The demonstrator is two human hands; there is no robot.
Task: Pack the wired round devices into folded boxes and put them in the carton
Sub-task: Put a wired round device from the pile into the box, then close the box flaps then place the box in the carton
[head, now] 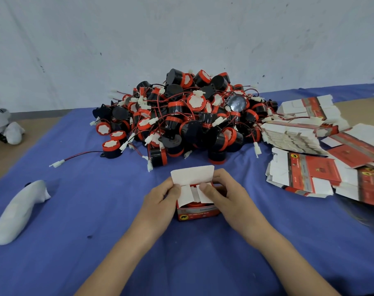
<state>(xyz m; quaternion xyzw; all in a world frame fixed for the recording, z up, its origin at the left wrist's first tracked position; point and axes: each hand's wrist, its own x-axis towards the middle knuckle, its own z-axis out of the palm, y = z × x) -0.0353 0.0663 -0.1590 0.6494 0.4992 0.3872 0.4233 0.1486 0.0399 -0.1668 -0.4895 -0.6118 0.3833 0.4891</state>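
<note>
On the blue cloth-covered work surface (75, 242), a white soft padded object (19, 212) lies at the far left, well apart from the work. One loose black-and-red round plastic device (111, 149) sits just left of the main heap, and its thin lead trails to a white connector. The left hand (160, 199) grips the left side of the small red-and-white printed cardboard box (198, 212), with fingers curled round the wall and the thumb pressing the left inner flap down. The box stands upright at the front centre of the cloth. A red rim shows beneath its flaps, and its white tuck lid stands open at the back. The right hand (231, 197) grips the right side likewise, its thumb pinning the right inner flap. Behind the box lies the heap of wired round devices (186, 118), with stacks of flat unfolded box blanks (310, 146) at the right. The box is probably light, thin card that creases easily, so hold it by the side walls near the corners. The devices look rigid, but their leads tangle, so lift each by its body. The carton is not in view.
</note>
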